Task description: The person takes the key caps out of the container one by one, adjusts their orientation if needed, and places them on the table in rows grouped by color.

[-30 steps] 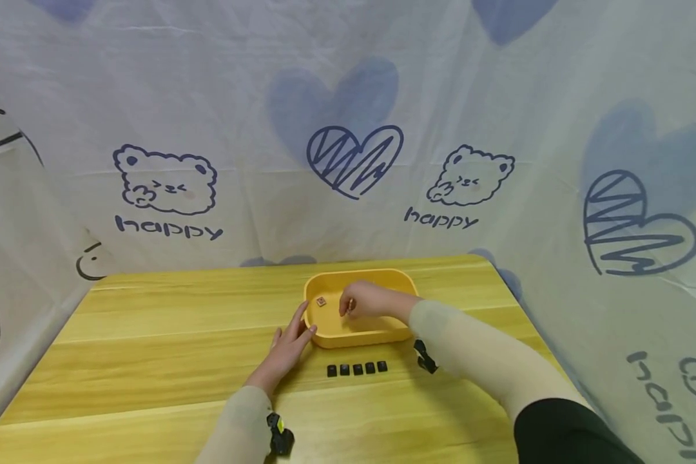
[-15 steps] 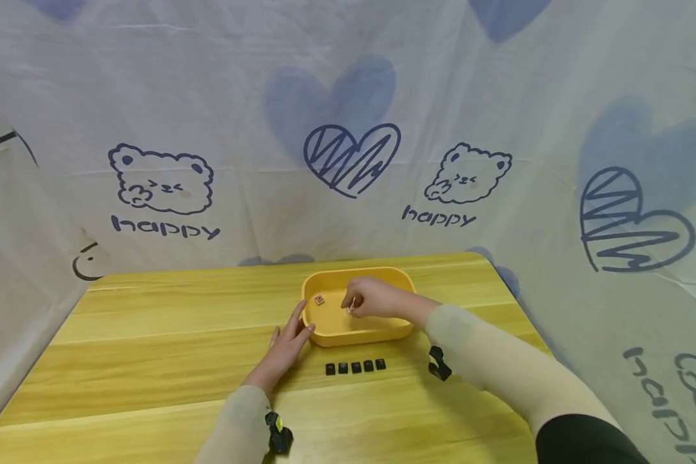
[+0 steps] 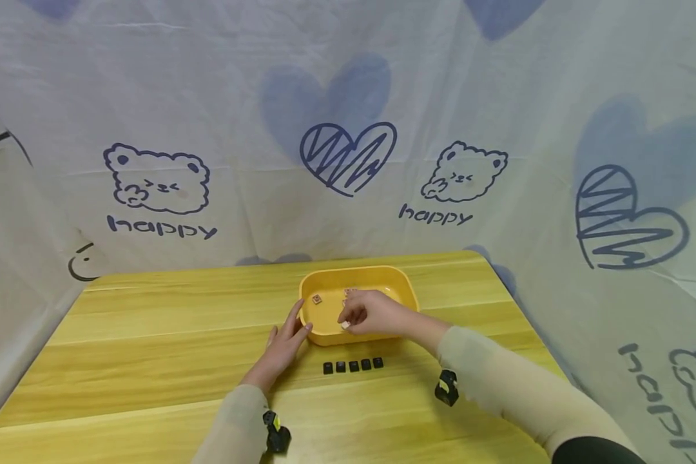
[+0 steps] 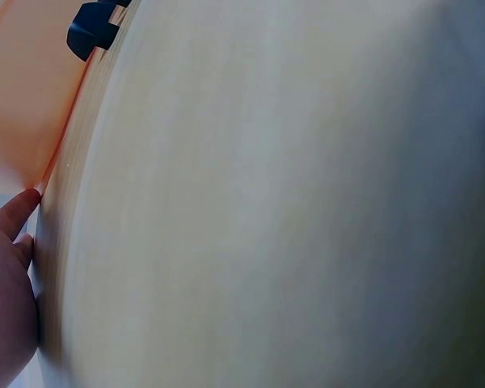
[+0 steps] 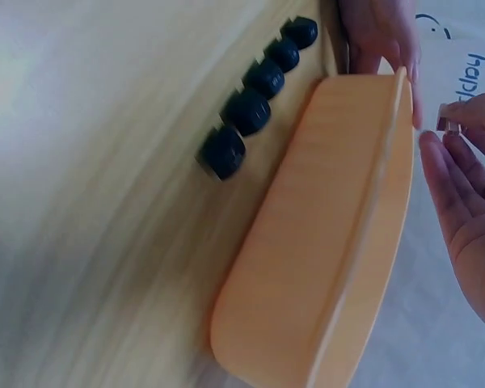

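From my remote station I am watching a person's right hand (image 3: 374,310) pinching a small block (image 3: 345,325) between thumb and fingers over a yellow tray (image 3: 325,339), near its front wall. The block is showing a whitish face in the head view; in the right wrist view it is looking squarish and glossy, with a brownish tint along one side, though any marking is staying too small for me to read. The left hand (image 3: 284,348) is resting at the tray's left end, fingers spread and relaxed, touching the rim without grasping it. Inside the tray, a pale tile with a reddish-brown pattern (image 3: 316,299) is lying near the left end, while similar pieces (image 3: 350,292) are showing partly behind the right hand. Five black keycaps (image 3: 354,366) are standing in a row on the wood-grain counter (image 3: 180,361), just in front of the tray.
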Tool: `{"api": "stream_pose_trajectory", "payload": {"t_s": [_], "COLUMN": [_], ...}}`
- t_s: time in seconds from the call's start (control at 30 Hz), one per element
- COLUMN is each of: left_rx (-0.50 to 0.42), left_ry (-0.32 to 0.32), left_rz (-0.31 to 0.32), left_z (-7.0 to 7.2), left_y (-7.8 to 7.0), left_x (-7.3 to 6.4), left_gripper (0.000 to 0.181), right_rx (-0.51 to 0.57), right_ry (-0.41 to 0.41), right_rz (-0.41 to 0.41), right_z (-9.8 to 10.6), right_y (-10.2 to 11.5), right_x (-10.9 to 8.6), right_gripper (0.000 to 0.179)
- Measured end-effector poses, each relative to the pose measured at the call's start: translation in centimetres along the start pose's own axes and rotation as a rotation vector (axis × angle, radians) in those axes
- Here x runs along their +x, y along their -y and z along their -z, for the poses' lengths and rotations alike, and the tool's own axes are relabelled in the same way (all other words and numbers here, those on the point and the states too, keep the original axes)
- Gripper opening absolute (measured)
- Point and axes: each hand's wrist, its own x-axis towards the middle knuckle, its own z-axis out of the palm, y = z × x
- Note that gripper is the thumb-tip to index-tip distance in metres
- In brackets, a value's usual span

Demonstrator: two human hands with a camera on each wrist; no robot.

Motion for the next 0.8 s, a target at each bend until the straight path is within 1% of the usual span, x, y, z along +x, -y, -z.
{"api": "stream_pose_trajectory", "payload": {"t_s": [0.23, 0.33, 0.5, 0.6, 0.7, 0.8], "left_rx": [0.000, -0.003, -0.004, -0.003, 0.001, -0.002], "left_ry": [0.001, 0.005, 0.011, 0.012, 0.010, 0.011], "left_rz": [0.002, 0.001, -0.008, -0.012, -0.019, -0.023], "left_z": [0.1, 0.1, 0.2, 0.2, 0.2, 0.2], "left_y": [0.0, 0.0, -0.1, -0.2, -0.2, -0.2], "left_x": [-0.1, -0.1, -0.2, -0.2, -0.2, -0.2], "left_gripper": [0.064, 0.064, 0.064, 0.063, 0.063, 0.063], "right_rx": [0.062, 0.091, 0.139, 0.164, 0.158, 0.128], "right_ry": [0.011, 0.014, 0.026, 0.024, 0.007, -0.007], "right_rz": [0.044, 0.025, -0.041, -0.065, -0.072, -0.084], "right_z": [-1.6, -2.2, -3.3, -4.1, -4.8, -5.6], "right_y": [-0.1, 0.1, 0.4, 0.4, 0.5, 0.7], "right_x": [-1.0, -1.3, -1.7, -1.9, -2.1, -2.2], "right_gripper": [0.013, 0.012, 0.014, 0.014, 0.012, 0.010]}}
